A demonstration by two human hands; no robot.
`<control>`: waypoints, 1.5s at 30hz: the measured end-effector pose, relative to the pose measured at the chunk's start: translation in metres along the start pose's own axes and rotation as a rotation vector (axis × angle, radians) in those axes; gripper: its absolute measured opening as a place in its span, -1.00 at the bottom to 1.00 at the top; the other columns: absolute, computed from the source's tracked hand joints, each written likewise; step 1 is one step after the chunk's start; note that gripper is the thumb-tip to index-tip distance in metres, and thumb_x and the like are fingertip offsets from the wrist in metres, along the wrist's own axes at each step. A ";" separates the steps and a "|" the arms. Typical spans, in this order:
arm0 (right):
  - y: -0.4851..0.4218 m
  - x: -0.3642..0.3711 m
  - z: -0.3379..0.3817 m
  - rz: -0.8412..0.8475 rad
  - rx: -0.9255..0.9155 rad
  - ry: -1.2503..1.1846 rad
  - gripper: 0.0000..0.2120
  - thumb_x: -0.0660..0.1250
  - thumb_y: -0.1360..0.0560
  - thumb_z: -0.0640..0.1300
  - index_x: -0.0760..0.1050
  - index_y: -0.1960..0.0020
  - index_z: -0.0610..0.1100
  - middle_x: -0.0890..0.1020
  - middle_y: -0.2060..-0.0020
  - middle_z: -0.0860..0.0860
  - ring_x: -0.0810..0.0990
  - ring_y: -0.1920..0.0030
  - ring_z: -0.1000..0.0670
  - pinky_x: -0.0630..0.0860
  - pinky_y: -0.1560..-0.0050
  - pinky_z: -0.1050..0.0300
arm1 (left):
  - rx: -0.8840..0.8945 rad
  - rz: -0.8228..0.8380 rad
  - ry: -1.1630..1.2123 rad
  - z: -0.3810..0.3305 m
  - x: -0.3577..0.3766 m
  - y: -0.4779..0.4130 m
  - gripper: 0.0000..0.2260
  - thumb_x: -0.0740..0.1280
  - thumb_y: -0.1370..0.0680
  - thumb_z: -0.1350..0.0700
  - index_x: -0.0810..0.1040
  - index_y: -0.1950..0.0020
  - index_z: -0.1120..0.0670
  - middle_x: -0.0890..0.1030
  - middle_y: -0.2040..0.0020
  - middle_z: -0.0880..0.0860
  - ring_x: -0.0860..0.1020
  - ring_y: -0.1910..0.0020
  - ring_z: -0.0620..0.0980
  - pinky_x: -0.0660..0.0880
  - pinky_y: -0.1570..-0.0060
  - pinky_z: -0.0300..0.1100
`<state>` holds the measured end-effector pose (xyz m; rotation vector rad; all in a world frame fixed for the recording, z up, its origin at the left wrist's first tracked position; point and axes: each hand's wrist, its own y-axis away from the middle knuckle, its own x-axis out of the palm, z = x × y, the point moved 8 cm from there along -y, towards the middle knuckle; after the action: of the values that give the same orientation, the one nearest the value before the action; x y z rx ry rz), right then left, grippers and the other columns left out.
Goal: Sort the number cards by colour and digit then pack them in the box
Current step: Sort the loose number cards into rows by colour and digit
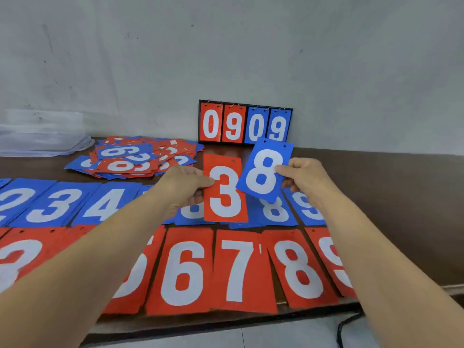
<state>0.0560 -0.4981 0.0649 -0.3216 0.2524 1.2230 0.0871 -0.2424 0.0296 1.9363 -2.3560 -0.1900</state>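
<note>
- Number cards (238,270) lie sorted on the brown table (376,197): a blue row (62,204) across the middle and a red row (185,272) at 6 o'clock.
- Left hand (183,184) pinches a red 3 card (224,189) by its left edge, upright.
- Right hand (303,175), apart from the left, pinches a blue 8 card (265,169) (tilted rightward) at 2 o'clock of the 3.
- Unsorted pile (140,156) lies at 10 o'clock, a flip scoreboard (244,124) stands at 12, and a clear plastic container (42,136) sits at 9.
</note>
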 end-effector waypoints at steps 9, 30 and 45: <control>-0.016 -0.058 -0.045 0.006 0.023 0.071 -0.81 0.41 -0.49 -0.17 0.46 0.25 -0.16 0.67 0.24 -0.05 0.58 0.39 0.08 0.37 0.37 0.23 | -0.035 -0.102 -0.212 0.025 0.059 0.057 -0.89 0.43 -0.51 0.19 0.57 0.19 0.17 0.66 0.30 -0.02 0.59 0.40 -0.18 0.52 0.38 -0.38; -0.020 -0.020 -0.066 0.241 0.017 0.167 -0.74 0.40 -0.51 -0.16 0.38 0.27 -0.19 0.65 0.20 0.01 0.64 0.29 0.10 0.40 0.52 0.38 | 0.081 -0.202 -0.739 0.043 0.130 0.104 -0.66 0.39 -0.53 -0.03 0.52 -0.26 0.03 0.67 0.15 -0.13 0.62 0.04 -0.15 0.53 -0.19 -0.05; -0.036 -0.011 -0.079 0.076 -0.042 0.669 -0.73 0.47 -0.43 0.00 0.46 0.25 -0.14 0.53 0.37 -0.03 0.51 0.33 -0.02 0.44 0.34 0.10 | 0.047 -0.330 -0.434 0.013 0.079 0.107 -0.61 0.40 -0.53 0.08 0.49 -0.35 0.12 0.52 -0.32 0.06 0.47 -0.03 -0.12 0.38 0.14 -0.35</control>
<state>0.0853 -0.5480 -0.0009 -0.7610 0.8208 1.1642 -0.0339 -0.2989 0.0319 2.5145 -2.2581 -0.6423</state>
